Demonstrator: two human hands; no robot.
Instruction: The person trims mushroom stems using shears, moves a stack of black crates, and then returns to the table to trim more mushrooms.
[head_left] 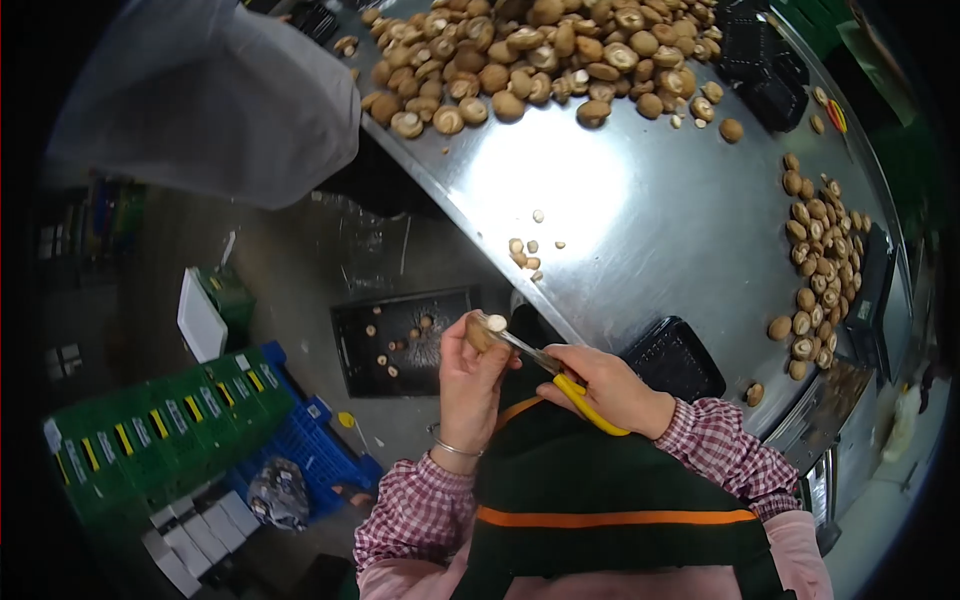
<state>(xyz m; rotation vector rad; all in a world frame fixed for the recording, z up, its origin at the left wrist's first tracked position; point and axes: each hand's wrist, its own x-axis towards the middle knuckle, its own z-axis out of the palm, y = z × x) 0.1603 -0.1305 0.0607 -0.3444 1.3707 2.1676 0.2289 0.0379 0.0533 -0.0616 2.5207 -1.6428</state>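
Note:
My left hand (468, 375) is closed round a brown mushroom (482, 333), its pale stem end turned up toward me. In my right hand (610, 382) is a pair of scissors (578, 395) with yellow handles. The metal blades reach left to the mushroom, their tips right at the stem. Close by on the steel table's edge lie several small cut stems (525, 255). Just right of my right hand sits a black plastic tray (673, 362).
A large heap of mushrooms (540, 60) covers the table's far side, with a smaller pile (825, 265) at right. More black trays (760, 65) stand at the back right. On the floor are a black crate (345, 350) holding stems and green crates (150, 440).

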